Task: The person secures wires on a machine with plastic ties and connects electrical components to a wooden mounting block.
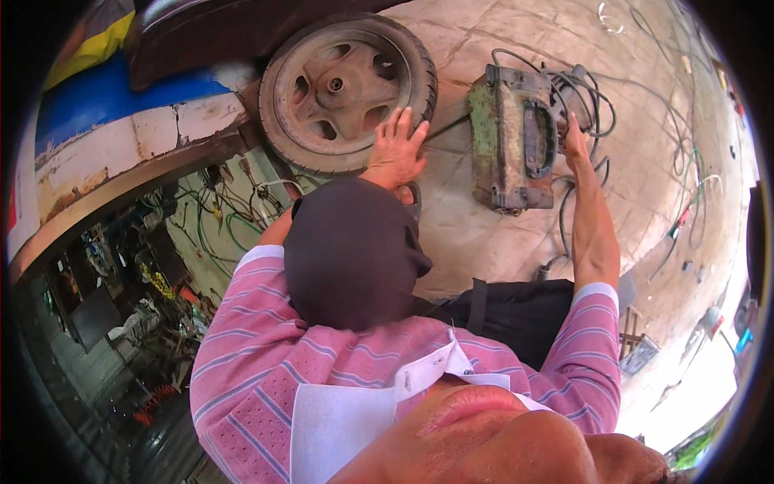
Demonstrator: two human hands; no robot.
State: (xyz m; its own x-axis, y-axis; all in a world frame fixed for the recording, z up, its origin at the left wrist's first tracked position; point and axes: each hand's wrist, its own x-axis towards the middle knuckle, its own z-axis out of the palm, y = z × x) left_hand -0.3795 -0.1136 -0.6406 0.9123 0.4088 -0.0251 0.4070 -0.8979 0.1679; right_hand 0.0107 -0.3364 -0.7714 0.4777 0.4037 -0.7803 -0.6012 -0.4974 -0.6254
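My left hand (397, 149) lies open, fingers spread, over the lower right edge of a wheel (336, 85) with a black tyre and a dusty spoked metal rim. The wheel lies flat on the floor. To its right is a worn green metal box-shaped machine (493, 145) with a black handle (538, 139) on its upper face. Beyond the machine's right side, my right hand (575, 145) is closed at a dark grey corded tool (574, 95); its fingers are partly hidden. Black cable (606, 121) loops around that tool. My black-clad knee (355, 250) rises below my left hand.
Loose wires (677, 145) trail over the tiled floor (516, 32) at right. A blue and white ledge (145, 125) stands at left, above a cluttered heap of cables and parts (161, 274). A dark panel (226, 32) overhangs the wheel's upper left.
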